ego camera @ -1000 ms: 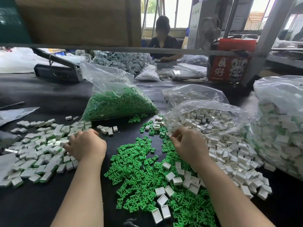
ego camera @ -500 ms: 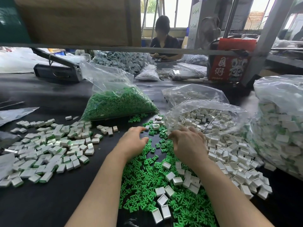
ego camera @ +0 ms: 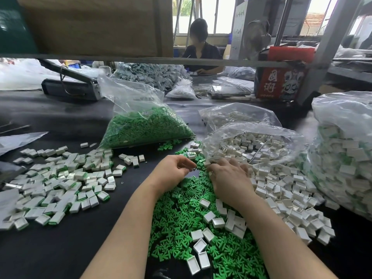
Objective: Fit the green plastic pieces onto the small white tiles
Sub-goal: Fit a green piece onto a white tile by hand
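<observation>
While finished tiles [ego camera: 58, 186] are heaping up at left, both hands [ego camera: 201, 174] are pinching small pieces over the green pieces [ego camera: 181, 214], with white tiles [ego camera: 281, 184] waiting at right.

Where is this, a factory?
Probably a small assembly workshop: loose green plastic pieces and small white tiles cover the table, bulk bags stand around, and another worker sits opposite.
</observation>
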A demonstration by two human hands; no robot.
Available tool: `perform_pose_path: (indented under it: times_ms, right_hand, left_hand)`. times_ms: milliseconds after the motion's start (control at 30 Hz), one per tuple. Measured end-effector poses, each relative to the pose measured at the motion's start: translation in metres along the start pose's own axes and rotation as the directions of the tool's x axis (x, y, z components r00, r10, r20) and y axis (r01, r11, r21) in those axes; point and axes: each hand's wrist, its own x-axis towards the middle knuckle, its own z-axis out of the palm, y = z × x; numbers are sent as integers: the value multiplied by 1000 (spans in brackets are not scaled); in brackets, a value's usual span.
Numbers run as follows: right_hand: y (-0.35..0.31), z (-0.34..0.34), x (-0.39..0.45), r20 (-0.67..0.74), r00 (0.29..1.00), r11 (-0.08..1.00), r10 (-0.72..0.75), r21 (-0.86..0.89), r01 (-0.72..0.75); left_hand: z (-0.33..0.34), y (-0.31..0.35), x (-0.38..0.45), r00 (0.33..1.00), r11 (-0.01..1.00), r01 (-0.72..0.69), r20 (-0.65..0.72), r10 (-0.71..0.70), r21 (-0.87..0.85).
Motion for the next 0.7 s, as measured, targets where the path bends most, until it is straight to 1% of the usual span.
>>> perform_pose_path:
  times_ms: [67, 100, 200, 300, 367, 400, 467, 533, 567, 600, 633, 700]
  right_hand:
    - [1, -1, 0, 16, 1000, 1000, 5, -10, -5]
    - [1, -2, 0, -7, 1000, 1000, 2, -1, -2]
    - [0, -6, -3, -146, 989, 995, -7, 95, 21]
    - [-4, -14, -5, -278, 960, 953, -24, 284, 106]
    - [-9, -18, -6, -323, 944, 931, -62, 321, 171]
    - [-11, -19, -6, -342, 936, 925, -79, 325, 197]
    - [-16, -21, -8, -367, 924, 900, -107, 360, 247]
    - [-17, -22, -8, -348, 931, 852, -109, 449, 268]
    - [-16, -23, -7, -322, 941, 841, -100, 478, 253]
    - [-13, -22, -6, -292, 952, 855, -93, 466, 226]
    - [-10, -21, -5, -254, 962, 894, -97, 402, 197]
    - [-7, -17, -3, -126, 985, 972, -114, 189, 137]
  left_hand:
    - [0, 0, 0, 1000, 1000, 12, -20, -12, 6]
    - [-1, 0, -1, 1000, 1000, 21, -16, -21, 5]
    - [0, 2, 0, 998, 998, 55, 23, -54, -41]
    - [3, 9, -1, 992, 978, 104, 86, -89, -182]
    - [7, 14, -1, 987, 951, 127, 126, -95, -280]
    - [9, 16, -1, 988, 937, 133, 121, -98, -322]
    - [11, 16, -1, 992, 920, 120, 66, -103, -374]
    - [8, 13, -2, 992, 900, 121, 30, -119, -419]
    - [5, 12, -2, 992, 884, 122, 30, -122, -451]
    - [2, 10, -3, 992, 863, 122, 35, -121, -491]
    - [-2, 10, -3, 993, 836, 118, 40, -114, -536]
    - [-8, 9, -4, 994, 763, 106, 60, -88, -637]
